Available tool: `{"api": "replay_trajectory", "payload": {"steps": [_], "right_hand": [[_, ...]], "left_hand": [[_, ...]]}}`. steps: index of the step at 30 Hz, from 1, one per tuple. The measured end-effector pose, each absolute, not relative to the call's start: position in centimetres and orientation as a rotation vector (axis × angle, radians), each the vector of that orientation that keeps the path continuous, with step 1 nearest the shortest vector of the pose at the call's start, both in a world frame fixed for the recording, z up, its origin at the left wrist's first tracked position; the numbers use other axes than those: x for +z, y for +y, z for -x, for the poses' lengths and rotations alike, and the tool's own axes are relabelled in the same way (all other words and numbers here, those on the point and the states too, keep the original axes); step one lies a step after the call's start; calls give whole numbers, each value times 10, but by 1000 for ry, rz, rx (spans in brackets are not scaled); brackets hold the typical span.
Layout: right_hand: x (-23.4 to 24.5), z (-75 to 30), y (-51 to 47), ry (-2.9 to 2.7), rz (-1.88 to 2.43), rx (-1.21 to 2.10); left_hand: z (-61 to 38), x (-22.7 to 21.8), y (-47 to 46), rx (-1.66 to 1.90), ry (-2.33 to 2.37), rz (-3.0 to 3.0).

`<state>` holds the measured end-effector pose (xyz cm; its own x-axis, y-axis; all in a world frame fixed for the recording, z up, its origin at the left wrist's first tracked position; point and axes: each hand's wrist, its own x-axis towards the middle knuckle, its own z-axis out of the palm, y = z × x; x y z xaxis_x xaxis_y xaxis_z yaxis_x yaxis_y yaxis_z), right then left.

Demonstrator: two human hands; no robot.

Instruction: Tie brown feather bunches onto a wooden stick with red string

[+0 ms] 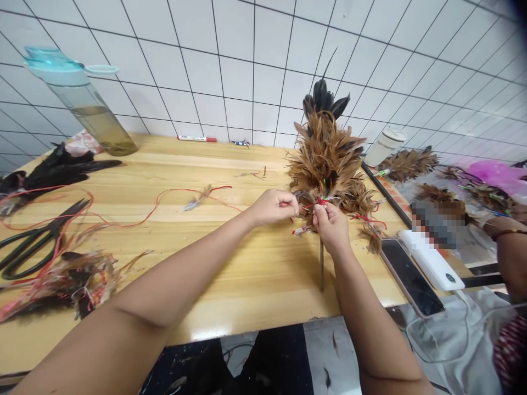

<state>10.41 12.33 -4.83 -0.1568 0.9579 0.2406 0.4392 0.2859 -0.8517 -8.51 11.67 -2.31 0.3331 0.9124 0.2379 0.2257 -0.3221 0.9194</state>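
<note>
Your left hand (274, 207) and right hand (330, 227) are pinched closed on the red string (321, 202) at the feather duster's (327, 159) base (feels featherlight and soft, so hold low by the stiff stick (321, 269)).

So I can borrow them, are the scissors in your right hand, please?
No, the scissors lie on the table, and the right hand grips the feather bundle.

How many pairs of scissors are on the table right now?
1: the black-handled scissors, lying at the left of the wooden table, beside the feather scraps. More could be hidden under those scraps.
</note>
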Motion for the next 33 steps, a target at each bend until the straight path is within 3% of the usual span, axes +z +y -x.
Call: {"api": "replay_trajectory", "payload": {"steps": [8, 18, 24, 29, 33], "right_hand": [[-40, -90, 111, -1911, 1496, 204], [-53, -74, 103, -2094, 1629, -140], [-56, -74, 101, -2214, 1594, -420], [-60, -71, 98, -2301, 1613, -553], [-59, -73, 94, -2461, 1379, -673]], "left_hand": [[56, -10, 89, 1228, 979, -1838], [49, -12, 91, 1336, 1007, -1633], [51, -7, 92, 1187, 1180, -1570], [71, 1, 98, 993, 1351, -2236], [101, 13, 105, 830, 1401, -2682]]}}
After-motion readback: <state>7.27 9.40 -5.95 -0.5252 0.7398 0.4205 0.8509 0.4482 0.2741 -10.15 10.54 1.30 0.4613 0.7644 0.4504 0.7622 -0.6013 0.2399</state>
